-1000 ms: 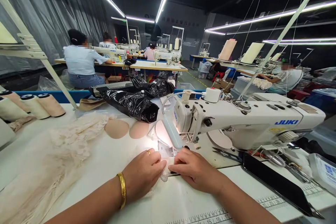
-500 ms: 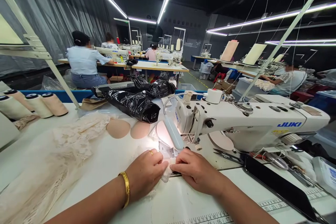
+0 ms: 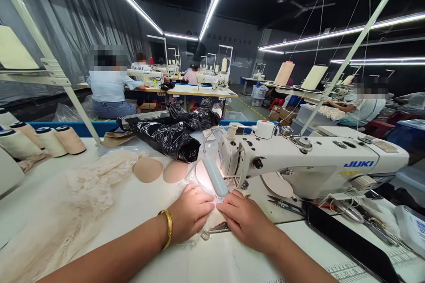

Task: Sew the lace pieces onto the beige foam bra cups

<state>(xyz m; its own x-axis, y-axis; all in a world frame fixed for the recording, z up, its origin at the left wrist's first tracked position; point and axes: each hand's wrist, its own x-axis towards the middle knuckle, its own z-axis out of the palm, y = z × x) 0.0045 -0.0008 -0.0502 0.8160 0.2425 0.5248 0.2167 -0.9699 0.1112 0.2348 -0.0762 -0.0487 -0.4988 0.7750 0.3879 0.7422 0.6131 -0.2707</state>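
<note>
Just below the sewing machine's (image 3: 312, 154) needle end, my left hand (image 3: 189, 212) and my right hand (image 3: 249, 216) lie close together with fingertips nearly meeting. Pale, sheer lace fabric (image 3: 205, 233) shows between and below them, and the fingers of both hands are closed on it. A grey lamp (image 3: 214, 172) on a bendy neck shines on the spot and partly covers it. The needle and presser foot are hidden. Behind my left hand lies a beige oval pad (image 3: 203, 174), partly under sheer fabric.
Two beige pads (image 3: 148, 170) and a heap of cream lace (image 3: 76, 194) lie left. Black plastic bags (image 3: 166, 135) sit behind. At right are scissors (image 3: 287, 205), a black phone-like slab (image 3: 348, 241) and a beige pad (image 3: 277, 185). Thread cones (image 3: 69, 139) stand far left. Several people work beyond.
Both hands have moved forward, closer to the needle end, with fingers now straighter. More of the dark plate edge shows between them. The camera view has tilted slightly.
</note>
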